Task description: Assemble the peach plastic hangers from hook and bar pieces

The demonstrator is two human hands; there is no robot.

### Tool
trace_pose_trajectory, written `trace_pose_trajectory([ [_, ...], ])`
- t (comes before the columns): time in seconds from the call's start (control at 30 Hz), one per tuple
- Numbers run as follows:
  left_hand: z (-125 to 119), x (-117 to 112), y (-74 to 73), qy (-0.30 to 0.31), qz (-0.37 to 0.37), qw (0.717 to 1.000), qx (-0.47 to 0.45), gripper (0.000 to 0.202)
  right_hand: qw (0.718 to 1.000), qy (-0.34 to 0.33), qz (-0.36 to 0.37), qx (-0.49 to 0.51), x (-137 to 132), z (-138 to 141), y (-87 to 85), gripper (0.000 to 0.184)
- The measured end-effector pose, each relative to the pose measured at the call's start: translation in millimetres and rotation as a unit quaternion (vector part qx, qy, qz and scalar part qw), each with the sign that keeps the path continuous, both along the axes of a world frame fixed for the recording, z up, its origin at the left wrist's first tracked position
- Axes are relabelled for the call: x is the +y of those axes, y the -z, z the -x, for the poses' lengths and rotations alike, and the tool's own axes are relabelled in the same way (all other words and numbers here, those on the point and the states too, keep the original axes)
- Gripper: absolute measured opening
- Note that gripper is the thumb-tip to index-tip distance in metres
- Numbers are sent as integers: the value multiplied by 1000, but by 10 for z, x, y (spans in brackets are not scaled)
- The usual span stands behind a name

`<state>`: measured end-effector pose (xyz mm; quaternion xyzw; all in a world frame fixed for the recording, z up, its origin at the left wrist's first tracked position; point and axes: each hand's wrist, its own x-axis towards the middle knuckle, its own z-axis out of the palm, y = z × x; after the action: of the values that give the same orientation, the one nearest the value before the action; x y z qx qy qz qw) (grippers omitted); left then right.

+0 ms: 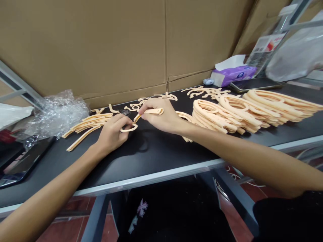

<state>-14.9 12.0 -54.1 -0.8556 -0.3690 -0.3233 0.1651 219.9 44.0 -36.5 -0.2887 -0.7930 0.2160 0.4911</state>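
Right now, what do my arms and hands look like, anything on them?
Your left hand and right hand show no gloves, rings or watch. The left forearm and right forearm are bare. A black sleeve shows above the right one.

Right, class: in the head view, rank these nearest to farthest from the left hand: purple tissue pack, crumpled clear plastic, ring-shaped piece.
1. Ring-shaped piece, held by the left hand.
2. Crumpled clear plastic, on the left side.
3. Purple tissue pack, back right.
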Motion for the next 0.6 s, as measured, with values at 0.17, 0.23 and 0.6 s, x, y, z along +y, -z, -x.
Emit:
trace_pose_trajectory([
  [0.17, 3, -24, 1, -12, -8, 1000, 17, 18, 999, -17, -34, -26, -7, -14, 0, 27],
  [0.23, -3, -38, 2, -15, -15, 999, 28, 17, 998, -19, -48, -39, -11, -11, 3, 28],
  [0.6, 15, -4, 44, -27, -23, 998, 58, 13, 997, -11, -77, -30, -25, -41, -17, 26],
])
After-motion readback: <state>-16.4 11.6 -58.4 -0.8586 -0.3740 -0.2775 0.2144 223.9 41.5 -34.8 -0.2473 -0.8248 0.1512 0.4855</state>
